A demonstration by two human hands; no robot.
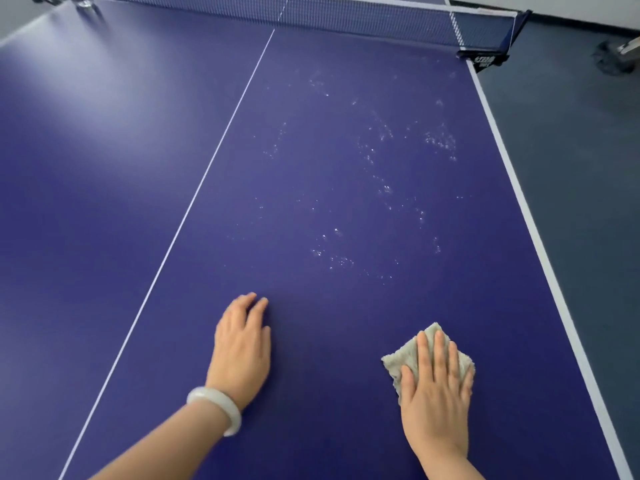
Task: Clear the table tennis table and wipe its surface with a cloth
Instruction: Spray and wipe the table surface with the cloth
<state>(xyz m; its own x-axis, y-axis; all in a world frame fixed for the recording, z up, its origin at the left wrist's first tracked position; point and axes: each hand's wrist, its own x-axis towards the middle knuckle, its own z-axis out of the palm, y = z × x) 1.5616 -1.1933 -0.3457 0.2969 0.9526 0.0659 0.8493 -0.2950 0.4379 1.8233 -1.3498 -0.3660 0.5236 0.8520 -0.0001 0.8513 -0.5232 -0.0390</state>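
The blue table tennis table (104,168) fills the view, with a white centre line running from the near left to the net. My right hand (436,393) presses flat, fingers straight, on a folded grey cloth (398,358) lying on the near right part of the table. My left hand (242,344) rests on the surface to the left of it, fingers relaxed, holding nothing; a white bangle sits on that wrist. Small water droplets (374,161) are scattered over the right half between the cloth and the net.
The net (346,19) spans the far end, its clamp (485,58) at the right edge. A clear glass (85,0) stands at the far left by the net. The white right edge line borders grey floor, where a wheeled base (620,57) shows.
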